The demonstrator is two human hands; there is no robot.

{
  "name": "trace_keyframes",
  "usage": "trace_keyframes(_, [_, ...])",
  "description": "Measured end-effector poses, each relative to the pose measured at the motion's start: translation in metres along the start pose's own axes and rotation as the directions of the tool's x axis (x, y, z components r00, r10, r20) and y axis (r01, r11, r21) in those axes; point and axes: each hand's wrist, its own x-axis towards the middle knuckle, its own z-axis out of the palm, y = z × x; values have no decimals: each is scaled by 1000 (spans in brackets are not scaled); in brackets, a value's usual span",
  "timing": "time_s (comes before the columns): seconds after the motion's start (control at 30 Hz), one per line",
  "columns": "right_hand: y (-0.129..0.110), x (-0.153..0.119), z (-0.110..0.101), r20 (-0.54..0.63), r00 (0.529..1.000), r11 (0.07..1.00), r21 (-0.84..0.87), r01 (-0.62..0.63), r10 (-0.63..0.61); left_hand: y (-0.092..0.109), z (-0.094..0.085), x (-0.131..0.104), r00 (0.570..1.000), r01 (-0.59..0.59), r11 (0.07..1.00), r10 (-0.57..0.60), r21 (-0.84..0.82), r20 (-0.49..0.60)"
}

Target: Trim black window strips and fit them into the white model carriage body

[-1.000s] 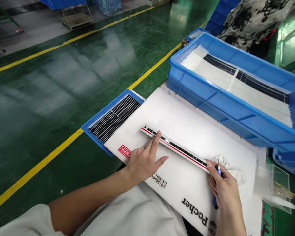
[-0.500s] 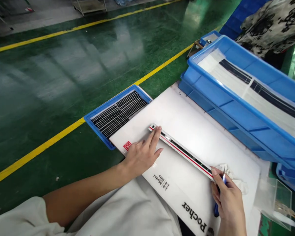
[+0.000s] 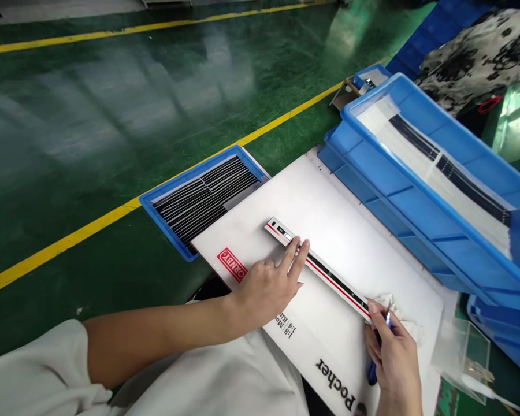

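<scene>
Across my lap a white board [image 3: 329,231] is lying, printed with a red label and black lettering, and on it a long, narrow white strip [image 3: 325,270] with a red stripe and a black band is resting flat. Its long axis is running diagonally, with the far end pointing up and to my left and the near end pointing down toward my right hand. My left hand [image 3: 268,286] is resting open on the board, fingers spread and extended, with two fingertips pressing down on the strip a little way in from its far end; it is not closed around anything. My right hand [image 3: 392,355] is touching the near end of the strip with a fingertip while its other fingers are curling around a slim blue pen-like tool [image 3: 375,370], which is standing nearly upright in that grip. A crumpled white cloth [image 3: 409,326] is lying just beside that hand. To my left, partly under the board's edge, a shallow blue tray [image 3: 164,216] is holding rows of dark strips packed side by side. To my right, a deep blue bin [image 3: 420,190] is holding a dense stack of white strips with dark bands, and it is sitting on more blue bins. A small clear plastic box [image 3: 459,352] is sitting near the board's right corner. A patterned black and white garment [image 3: 472,58] is showing beyond the bins.
</scene>
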Motion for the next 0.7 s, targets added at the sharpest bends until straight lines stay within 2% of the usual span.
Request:
trace_keyframes(0.1, [4,3,-1,-27,1000,1000,-9,6,-6,3,6,2,998,-41,996,45,83,-53])
trace_keyframes(0.17, [7,4,-2,-56,998,1000,-13,11,-12,1,5,4,995,-59,995,65,82,-76])
trace_keyframes(0.3, [8,4,-5,-108,994,1000,-28,-5,2,-9,-3,1,997,-57,993,52,-103,-55])
trace_keyframes(0.4, [7,3,-8,-154,987,998,-44,-42,35,-18,-7,-4,994,-43,977,21,-210,-109])
trace_keyframes(0.53, [4,0,-10,-210,976,995,-62,-73,58,-21,-8,-9,991,8,969,-41,-246,-128])
trace_keyframes(0.7, [0,-4,-7,-261,964,994,-71,-78,57,-24,-11,-9,991,3,965,-38,-262,-130])
